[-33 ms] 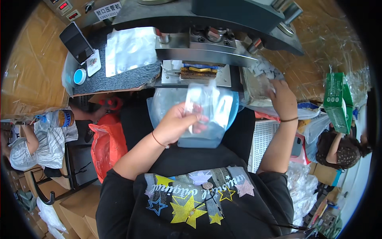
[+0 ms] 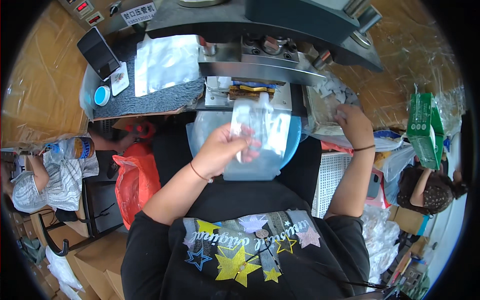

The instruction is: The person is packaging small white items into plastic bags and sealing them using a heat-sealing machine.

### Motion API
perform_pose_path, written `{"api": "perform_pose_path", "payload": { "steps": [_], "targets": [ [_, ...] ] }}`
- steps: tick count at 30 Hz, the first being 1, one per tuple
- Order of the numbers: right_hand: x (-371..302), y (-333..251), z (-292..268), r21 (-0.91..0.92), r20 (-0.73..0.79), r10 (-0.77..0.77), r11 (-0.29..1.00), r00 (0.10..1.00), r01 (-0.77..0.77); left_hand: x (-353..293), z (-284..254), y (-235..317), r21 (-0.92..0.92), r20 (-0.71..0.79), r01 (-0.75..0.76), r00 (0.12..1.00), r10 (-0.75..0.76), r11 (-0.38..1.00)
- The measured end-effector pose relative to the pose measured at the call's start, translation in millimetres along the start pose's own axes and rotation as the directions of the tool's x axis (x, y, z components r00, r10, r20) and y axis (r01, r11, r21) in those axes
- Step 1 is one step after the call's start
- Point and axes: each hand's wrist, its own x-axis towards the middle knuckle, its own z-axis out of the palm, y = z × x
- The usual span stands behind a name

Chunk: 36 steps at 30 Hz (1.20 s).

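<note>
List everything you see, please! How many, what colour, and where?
machine: one, grey and black, top
mat: one, grey, left of machine
flat pouches: some, silvery, on mat
phone: one, dark, propped, left
round jar: one, white with blue top, left
small pieces: many, white, right of machine
spouted pouch: at least one, clear, centre
basin: one, bluish, beneath spouted pouch
bag: one, red, left
box: one, green, right
basket: one, white, right
bottle: one, clear, far left
cartons: several, brown, both sides
co-workers: at least two, one in stripes, far left and right
shirt: one, black, bottom
left hand: one, bare, holding spouted pouch
right hand: one, bare, near small pieces
</note>
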Motion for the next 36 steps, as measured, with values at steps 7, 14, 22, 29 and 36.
{"api": "perform_pose_path", "payload": {
  "steps": [7,14,22,29,36],
  "targets": [
    [19.8,12.9,28.3,0.147,-0.146,-0.149,0.974,0.978,0.170,17.3,-17.8,20.3,-0.158,-0.111,-0.106,0.990,0.089,0.982],
    [1.0,14.7,33.5,0.322,-0.256,-0.095,0.930,0.962,0.177,15.8,-90.0,90.4,0.961,0.111,0.222,0.244,0.963,-0.167],
    [-33.2,7.8,23.0,0.584,-0.359,0.199,0.810,0.912,0.053,-34.0,-96.0,41.8,0.967,0.206,-0.008,0.618,0.759,-0.255],
    [-26.7,-118.3,17.3,0.554,-0.385,-0.446,0.589,0.808,0.589,-44.3,-44.8,26.3,0.600,-0.165,-0.328,0.841,0.515,0.729],
    [-13.4,-163.7,-6.3,0.676,-0.476,-0.265,0.500,0.838,0.542,-25.5,1.0,0.1,0.656,0.009,-0.278,0.933,0.361,0.702]
  ]
}}
